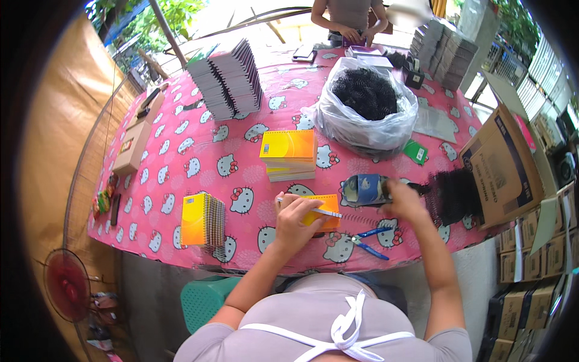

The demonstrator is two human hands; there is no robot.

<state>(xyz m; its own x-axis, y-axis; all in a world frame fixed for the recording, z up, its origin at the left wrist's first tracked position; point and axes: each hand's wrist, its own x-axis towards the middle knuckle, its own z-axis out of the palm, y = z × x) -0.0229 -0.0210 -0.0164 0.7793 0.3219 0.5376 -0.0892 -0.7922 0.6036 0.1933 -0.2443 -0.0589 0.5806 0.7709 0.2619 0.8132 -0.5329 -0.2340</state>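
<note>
My left hand (pixel 295 218) is closed around a small orange-yellow notebook (pixel 329 208), holding it above the table edge nearest me. A thin wire spiral (pixel 365 221) stretches rightward from the notebook's edge. Blurred by motion, my right hand (pixel 405 199) hovers by the right end of a blue cloth-covered object (pixel 369 189); whether its fingers grip anything is unclear. Blue-handled pliers (pixel 367 241) lie spread between my forearms. A stack of yellow-orange notebooks (pixel 289 148) stands beyond my left hand, and spiral-bound ones (pixel 202 220) are piled to its left.
A plastic bag (pixel 332 114) full of black coils stands at centre back. More black coils (pixel 449 196) lie beside an open cardboard box (pixel 500 169) on the right. Tall notebook stacks (pixel 226 81) rise at back left. Across the table, another person's hands (pixel 359 36) handle something.
</note>
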